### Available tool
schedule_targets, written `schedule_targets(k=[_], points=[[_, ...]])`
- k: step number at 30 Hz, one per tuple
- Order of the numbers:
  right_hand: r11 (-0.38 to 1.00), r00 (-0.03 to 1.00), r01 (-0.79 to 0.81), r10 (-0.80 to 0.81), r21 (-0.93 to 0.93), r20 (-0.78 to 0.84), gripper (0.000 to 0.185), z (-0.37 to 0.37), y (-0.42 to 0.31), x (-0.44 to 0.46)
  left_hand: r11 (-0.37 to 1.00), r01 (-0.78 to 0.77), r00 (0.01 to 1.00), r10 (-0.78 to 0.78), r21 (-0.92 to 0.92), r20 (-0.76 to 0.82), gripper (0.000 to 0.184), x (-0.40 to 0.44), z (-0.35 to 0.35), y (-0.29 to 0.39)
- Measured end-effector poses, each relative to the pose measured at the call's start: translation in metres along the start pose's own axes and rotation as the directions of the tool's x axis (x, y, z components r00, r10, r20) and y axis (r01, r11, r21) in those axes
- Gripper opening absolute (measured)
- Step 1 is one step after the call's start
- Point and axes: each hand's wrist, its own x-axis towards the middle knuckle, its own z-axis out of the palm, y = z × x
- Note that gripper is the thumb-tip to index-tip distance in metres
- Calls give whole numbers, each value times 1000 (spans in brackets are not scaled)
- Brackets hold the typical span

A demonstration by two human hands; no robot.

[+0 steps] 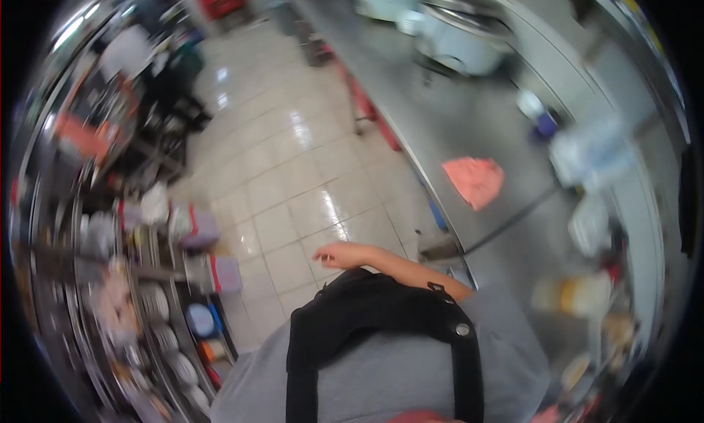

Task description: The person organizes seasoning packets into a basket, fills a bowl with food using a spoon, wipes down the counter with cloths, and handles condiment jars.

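My right hand is held in front of the black apron, over the tiled floor. Its fingers are loosely bent and a little apart, with nothing visible in them. The bare forearm comes in from the right, out of a grey sleeve. My left hand does not show. To the right, a crumpled pink cloth lies on the steel counter, well apart from my hand.
A large rice cooker stands at the counter's far end. Plastic bags and a yellowish container line its wall side. Shelves with stacked plates and bins run along the left. A person stands farther back. The tiled floor looks shiny.
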Motion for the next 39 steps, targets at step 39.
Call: schedule_targets(k=[39], points=[[29, -712, 16, 703, 999, -9, 37, 738, -80, -491, -488, -842, -511, 858, 229, -49, 38, -266, 301, 555]])
